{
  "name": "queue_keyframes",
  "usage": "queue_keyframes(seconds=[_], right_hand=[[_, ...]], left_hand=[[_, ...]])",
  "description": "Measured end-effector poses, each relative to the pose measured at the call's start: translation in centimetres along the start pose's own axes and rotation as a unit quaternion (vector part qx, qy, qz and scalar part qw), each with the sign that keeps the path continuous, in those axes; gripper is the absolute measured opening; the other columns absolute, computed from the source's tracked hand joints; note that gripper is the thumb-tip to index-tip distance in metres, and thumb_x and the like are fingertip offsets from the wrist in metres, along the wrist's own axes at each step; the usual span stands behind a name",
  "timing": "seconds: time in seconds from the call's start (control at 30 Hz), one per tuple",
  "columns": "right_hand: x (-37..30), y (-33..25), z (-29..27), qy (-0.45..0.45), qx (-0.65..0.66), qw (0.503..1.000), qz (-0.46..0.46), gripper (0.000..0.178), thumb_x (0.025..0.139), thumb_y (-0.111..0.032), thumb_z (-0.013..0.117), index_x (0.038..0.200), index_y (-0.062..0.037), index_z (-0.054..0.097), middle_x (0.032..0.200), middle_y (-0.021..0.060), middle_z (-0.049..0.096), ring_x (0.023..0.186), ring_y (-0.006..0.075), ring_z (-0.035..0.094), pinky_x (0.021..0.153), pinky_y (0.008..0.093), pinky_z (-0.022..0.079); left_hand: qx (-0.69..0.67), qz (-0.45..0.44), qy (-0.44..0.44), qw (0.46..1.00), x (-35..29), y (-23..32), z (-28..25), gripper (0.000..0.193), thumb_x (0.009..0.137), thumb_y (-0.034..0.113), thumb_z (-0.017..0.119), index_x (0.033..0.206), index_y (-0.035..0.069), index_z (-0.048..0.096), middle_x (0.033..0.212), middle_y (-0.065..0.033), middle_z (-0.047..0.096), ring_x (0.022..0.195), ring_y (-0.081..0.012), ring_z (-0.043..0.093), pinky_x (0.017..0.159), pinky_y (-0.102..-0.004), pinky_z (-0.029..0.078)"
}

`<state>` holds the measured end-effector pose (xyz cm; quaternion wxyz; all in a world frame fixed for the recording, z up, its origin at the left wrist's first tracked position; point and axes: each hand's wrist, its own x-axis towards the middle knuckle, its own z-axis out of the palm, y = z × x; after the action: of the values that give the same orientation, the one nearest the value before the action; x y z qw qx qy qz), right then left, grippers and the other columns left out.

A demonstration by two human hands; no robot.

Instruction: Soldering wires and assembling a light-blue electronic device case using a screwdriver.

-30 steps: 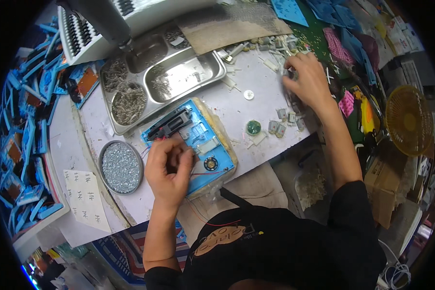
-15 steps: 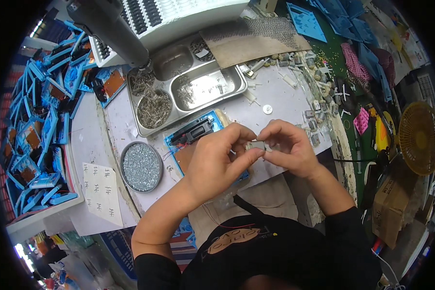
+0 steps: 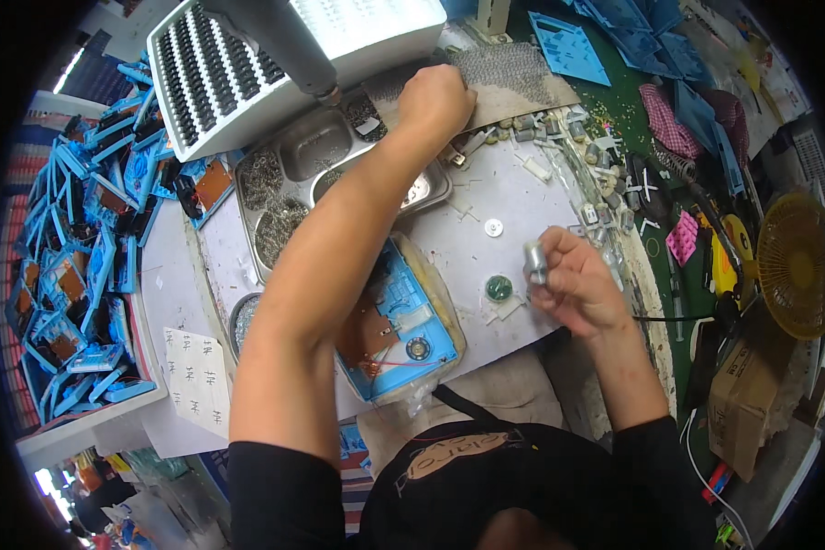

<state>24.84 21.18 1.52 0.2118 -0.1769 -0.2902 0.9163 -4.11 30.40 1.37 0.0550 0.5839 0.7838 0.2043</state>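
Observation:
My right hand (image 3: 577, 286) pinches a small silver cylindrical motor (image 3: 534, 258) upright above the right side of the table. My left arm reaches far across, and my left hand (image 3: 434, 103) is closed at a cardboard sheet (image 3: 513, 82) covered with rows of tiny grey pieces. Whatever its fingers grip is hidden. Below the left forearm lies an open blue plastic case (image 3: 422, 316) with a brown board, a small round part and a red wire. Left of my right hand sit a green round piece (image 3: 498, 288) and a white plastic piece (image 3: 505, 310).
A steel compartment tray (image 3: 316, 147) of small metal parts lies under a hanging electric screwdriver (image 3: 289, 46). Blue cases (image 3: 82, 247) fill a box at left. A white foam block (image 3: 206, 82) stands behind. Several motors (image 3: 600, 151) line the right edge, near a yellow fan (image 3: 797, 266).
My left hand has left my right hand and gone far forward to the cardboard sheet. My right hand has shifted slightly right with the motor. More of the blue case's inside now shows.

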Motion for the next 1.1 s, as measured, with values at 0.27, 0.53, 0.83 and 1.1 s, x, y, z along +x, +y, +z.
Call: queue_keyframes(seconds=[0.27, 0.53, 0.83, 1.1], right_hand=[[-3.6, 0.1, -1.3, 0.005, 0.017, 1.000, 0.001, 0.054, 0.090, -0.002, 0.073, 0.140, 0.0026, 0.053, 0.100, 0.0038, 0.064, 0.077, 0.0120, 0.059, 0.065, 0.0256, 0.045], [-2.3, -1.6, 0.6, 0.107, -0.449, 0.879, -0.117, 0.040, 0.091, -0.003, 0.072, 0.130, -0.0008, 0.062, 0.092, 0.0016, 0.062, 0.075, 0.0052, 0.059, 0.064, 0.0219, 0.048], [0.1, -1.6, 0.9, -0.002, -0.719, 0.694, -0.025, 0.038, 0.083, -0.003, 0.071, 0.120, -0.0066, 0.070, 0.074, 0.0070, 0.063, 0.064, 0.0173, 0.059, 0.063, 0.0319, 0.048], [1.9, -0.1, 1.2, -0.073, -0.814, 0.566, -0.110, 0.028, 0.082, -0.006, 0.068, 0.110, -0.0044, 0.069, 0.080, 0.0140, 0.069, 0.081, 0.0329, 0.068, 0.075, 0.0448, 0.053]], left_hand=[[0.070, -0.025, 0.021, 0.997, 3.5, 0.7, 2.0, 0.025, 0.090, 0.028, 0.066, 0.103, 0.008, 0.075, 0.106, -0.0205, 0.074, 0.101, -0.0402, 0.071, 0.085, -0.0512, 0.058], [0.136, 0.163, 0.155, 0.965, 1.9, -0.2, 2.4, 0.014, 0.089, 0.014, 0.061, 0.102, 0.009, 0.065, 0.087, -0.0173, 0.073, 0.081, -0.0362, 0.074, 0.068, -0.0490, 0.059], [-0.318, 0.141, 0.095, 0.933, -15.1, 3.7, -8.8, 0.017, 0.096, 0.007, 0.070, 0.110, -0.004, 0.071, 0.087, -0.0038, 0.072, 0.075, -0.0071, 0.063, 0.066, -0.0229, 0.050], [-0.521, -0.073, 0.008, 0.850, -31.4, 1.3, -8.6, 0.013, 0.090, -0.006, 0.070, 0.103, -0.004, 0.071, 0.099, -0.0104, 0.069, 0.087, -0.0129, 0.069, 0.073, -0.0235, 0.057]])
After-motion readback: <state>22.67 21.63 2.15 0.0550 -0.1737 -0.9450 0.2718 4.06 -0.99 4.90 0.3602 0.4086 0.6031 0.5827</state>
